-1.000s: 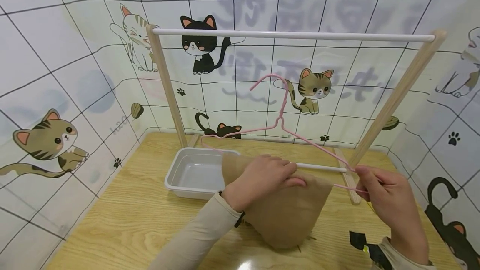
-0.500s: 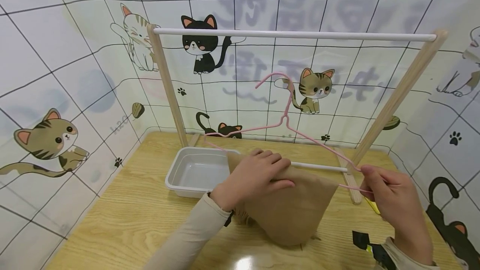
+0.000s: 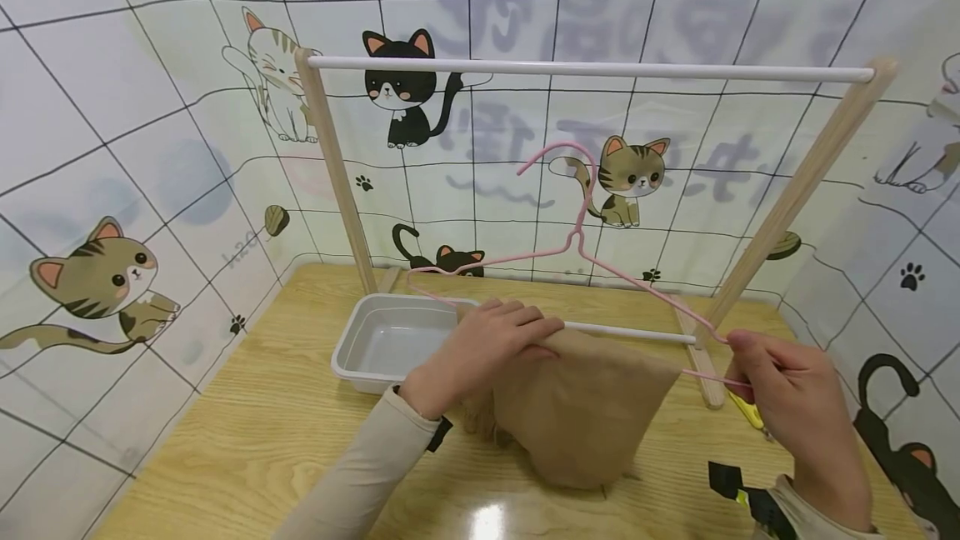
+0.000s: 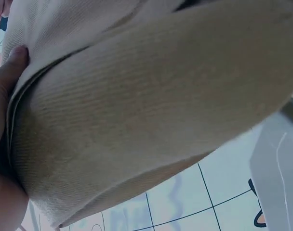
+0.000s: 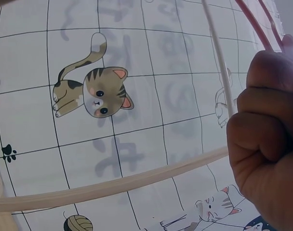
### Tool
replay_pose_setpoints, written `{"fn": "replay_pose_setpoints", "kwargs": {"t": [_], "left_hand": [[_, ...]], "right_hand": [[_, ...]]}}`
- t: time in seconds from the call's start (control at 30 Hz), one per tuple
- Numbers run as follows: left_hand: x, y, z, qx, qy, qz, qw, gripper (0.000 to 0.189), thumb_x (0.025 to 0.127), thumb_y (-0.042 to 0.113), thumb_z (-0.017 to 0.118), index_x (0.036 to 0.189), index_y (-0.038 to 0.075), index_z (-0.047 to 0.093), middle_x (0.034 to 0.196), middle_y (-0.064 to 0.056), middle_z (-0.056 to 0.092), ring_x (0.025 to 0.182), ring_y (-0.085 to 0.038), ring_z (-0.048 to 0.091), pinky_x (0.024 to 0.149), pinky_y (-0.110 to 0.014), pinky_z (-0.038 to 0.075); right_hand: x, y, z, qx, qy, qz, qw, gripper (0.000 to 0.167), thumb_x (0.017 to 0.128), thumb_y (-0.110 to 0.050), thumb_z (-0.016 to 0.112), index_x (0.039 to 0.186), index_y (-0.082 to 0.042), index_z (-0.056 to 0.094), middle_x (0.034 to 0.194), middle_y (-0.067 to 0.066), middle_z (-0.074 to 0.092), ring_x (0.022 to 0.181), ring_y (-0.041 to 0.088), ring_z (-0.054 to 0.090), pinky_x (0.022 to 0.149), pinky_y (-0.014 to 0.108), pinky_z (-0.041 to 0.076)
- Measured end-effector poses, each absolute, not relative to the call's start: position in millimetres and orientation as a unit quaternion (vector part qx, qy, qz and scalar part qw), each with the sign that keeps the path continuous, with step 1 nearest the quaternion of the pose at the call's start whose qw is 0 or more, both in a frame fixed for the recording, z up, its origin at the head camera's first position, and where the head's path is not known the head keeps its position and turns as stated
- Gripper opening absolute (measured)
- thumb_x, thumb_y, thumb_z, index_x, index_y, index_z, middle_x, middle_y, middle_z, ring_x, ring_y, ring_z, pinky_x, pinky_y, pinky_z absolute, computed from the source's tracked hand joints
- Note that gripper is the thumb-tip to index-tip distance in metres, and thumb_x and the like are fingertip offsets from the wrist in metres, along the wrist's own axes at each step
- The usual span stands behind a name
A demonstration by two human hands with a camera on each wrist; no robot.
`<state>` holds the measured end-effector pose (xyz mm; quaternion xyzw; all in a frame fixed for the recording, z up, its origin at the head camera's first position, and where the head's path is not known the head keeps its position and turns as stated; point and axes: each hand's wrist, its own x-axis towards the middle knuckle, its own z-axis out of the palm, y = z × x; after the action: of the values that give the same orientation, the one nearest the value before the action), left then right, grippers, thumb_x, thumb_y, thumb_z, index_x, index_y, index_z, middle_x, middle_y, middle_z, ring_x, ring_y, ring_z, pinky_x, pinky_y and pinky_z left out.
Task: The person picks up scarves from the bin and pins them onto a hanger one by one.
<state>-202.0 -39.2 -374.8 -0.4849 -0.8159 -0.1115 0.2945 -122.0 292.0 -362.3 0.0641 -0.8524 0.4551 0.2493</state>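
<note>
A brown fringed scarf (image 3: pixel 592 407) hangs folded over the lower bar of a pink wire hanger (image 3: pixel 637 283), whose hook points up. My left hand (image 3: pixel 487 348) grips the scarf's upper edge near its left part, fingers over the far side. In the left wrist view the thumb (image 4: pixel 14 67) presses the ribbed cloth (image 4: pixel 137 106); the other fingers are mostly hidden. My right hand (image 3: pixel 795 407) holds the hanger's right corner with curled fingers, and in the right wrist view the pink wire (image 5: pixel 257 24) enters that fist (image 5: pixel 267 125).
Behind the hands stands a wooden rack with a white top rod (image 3: pixel 585 69) and a lower rod (image 3: pixel 637 332). A white plastic tub (image 3: pixel 352 373) sits at left on the wooden table (image 3: pixel 247 423). Something yellow (image 3: pixel 746 411) lies by the rack's right foot.
My left hand has slid left along the scarf's upper edge, uncovering more of it. The hanger, the scarf and my right hand have shifted slightly right.
</note>
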Motion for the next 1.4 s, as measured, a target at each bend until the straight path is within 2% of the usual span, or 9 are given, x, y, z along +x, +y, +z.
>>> {"fn": "replay_pose_setpoints", "kwargs": {"t": [0.17, 0.33, 0.57, 0.9, 1.1, 1.27, 1.4], "left_hand": [[-201.5, -39.2, -371.2, -0.489, -0.82, -0.134, 0.267, 0.028, 0.101, 0.034, 0.066, 0.124, 0.02, 0.071, 0.106, 0.009, 0.072, 0.102, -0.009, 0.067, 0.09, -0.03, 0.054], [-202.4, -39.1, -369.1, -0.498, -0.816, -0.161, 0.246, 0.024, 0.103, 0.03, 0.062, 0.122, 0.021, 0.073, 0.1, 0.009, 0.07, 0.092, -0.007, 0.065, 0.086, -0.027, 0.054], [-203.7, -36.7, -364.2, -0.499, -0.8, -0.176, 0.282, 0.013, 0.103, 0.023, 0.064, 0.107, 0.017, 0.075, 0.09, 0.008, 0.068, 0.078, -0.008, 0.064, 0.074, -0.026, 0.053], [-203.4, -35.1, -356.7, -0.47, -0.817, -0.172, 0.287, 0.013, 0.102, 0.02, 0.064, 0.108, 0.017, 0.076, 0.097, 0.006, 0.071, 0.089, -0.012, 0.069, 0.084, -0.033, 0.056], [-205.4, -36.6, -353.9, -0.472, -0.816, -0.178, 0.282, 0.012, 0.102, 0.019, 0.065, 0.105, 0.016, 0.076, 0.097, 0.005, 0.071, 0.088, -0.013, 0.069, 0.084, -0.033, 0.056], [-207.0, -37.8, -350.9, -0.476, -0.822, -0.195, 0.244, 0.015, 0.104, 0.02, 0.061, 0.105, 0.016, 0.075, 0.098, 0.006, 0.071, 0.088, -0.011, 0.068, 0.081, -0.03, 0.056], [-208.5, -38.2, -350.5, -0.466, -0.842, -0.181, 0.204, 0.02, 0.106, 0.027, 0.056, 0.108, 0.019, 0.074, 0.099, 0.008, 0.071, 0.089, -0.01, 0.068, 0.081, -0.029, 0.056]], "right_hand": [[-121.7, 294.8, -362.2, 0.071, -0.863, 0.445, 0.231, 0.038, 0.105, -0.01, 0.056, 0.068, -0.008, 0.059, 0.055, -0.006, 0.046, 0.041, 0.011, 0.034, 0.034, 0.031, 0.025], [-121.4, 298.5, -363.2, 0.07, -0.871, 0.439, 0.209, 0.04, 0.107, -0.013, 0.054, 0.067, -0.008, 0.057, 0.056, -0.005, 0.045, 0.042, 0.012, 0.032, 0.035, 0.032, 0.024], [-124.7, 293.6, -365.1, 0.101, -0.861, 0.443, 0.23, 0.041, 0.105, -0.007, 0.055, 0.064, -0.011, 0.057, 0.054, -0.007, 0.044, 0.043, 0.01, 0.032, 0.037, 0.03, 0.023], [-123.4, 291.4, -364.2, 0.121, -0.856, 0.444, 0.234, 0.044, 0.105, -0.004, 0.053, 0.062, -0.013, 0.053, 0.053, -0.007, 0.043, 0.043, 0.009, 0.031, 0.039, 0.029, 0.024], [-122.8, 290.2, -363.2, 0.141, -0.852, 0.445, 0.237, 0.043, 0.104, -0.001, 0.054, 0.063, -0.015, 0.054, 0.053, -0.007, 0.042, 0.044, 0.008, 0.03, 0.04, 0.029, 0.024], [-121.1, 287.8, -362.0, 0.128, -0.84, 0.456, 0.264, 0.042, 0.103, 0.001, 0.055, 0.063, -0.014, 0.056, 0.053, -0.008, 0.043, 0.044, 0.008, 0.03, 0.039, 0.028, 0.023], [-120.2, 286.6, -361.2, 0.098, -0.84, 0.455, 0.278, 0.04, 0.103, -0.001, 0.057, 0.064, -0.012, 0.058, 0.053, -0.008, 0.044, 0.044, 0.008, 0.032, 0.038, 0.028, 0.023]]}}
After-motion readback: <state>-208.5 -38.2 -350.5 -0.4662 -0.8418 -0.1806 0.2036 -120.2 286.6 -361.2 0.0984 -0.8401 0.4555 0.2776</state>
